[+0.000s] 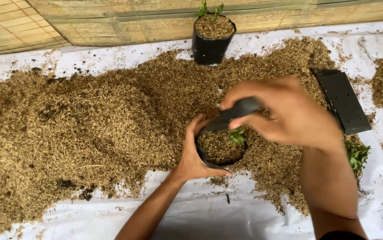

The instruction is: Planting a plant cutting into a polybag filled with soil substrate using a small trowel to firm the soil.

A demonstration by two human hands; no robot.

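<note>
Brown rice-husk mix (93, 124) is heaped all over the white sheet (227, 218), and the small black grow bag (220, 149) sits right at its edge, cupped by the left hand (193, 153). Those fingers are wrapped round the bag's near side, thumb up along the rim, holding it upright and open. Right hand (289, 111) hovers just above the bag, fingers pinched narrow on a dark flat tool (233, 113) whose tip angles down toward the bag's mouth. A tiny green seedling (237, 135) pokes out of the husk just under the right fingertips.

Looks to me like the firming-in step: bag's already filled close to the rim and the plant is in. Next move probably needs a gentle press round the stem without bending it, left hand keeping the bag from tipping.

Beyond the fingers, further out, a finished bag with seedling (211, 38) stands by the bamboo mat wall (111, 18). Off to the right of the right wrist lies a flat stack of empty black bags (344, 100), and loose green seedlings (358, 155) lie beside the forearm.
</note>
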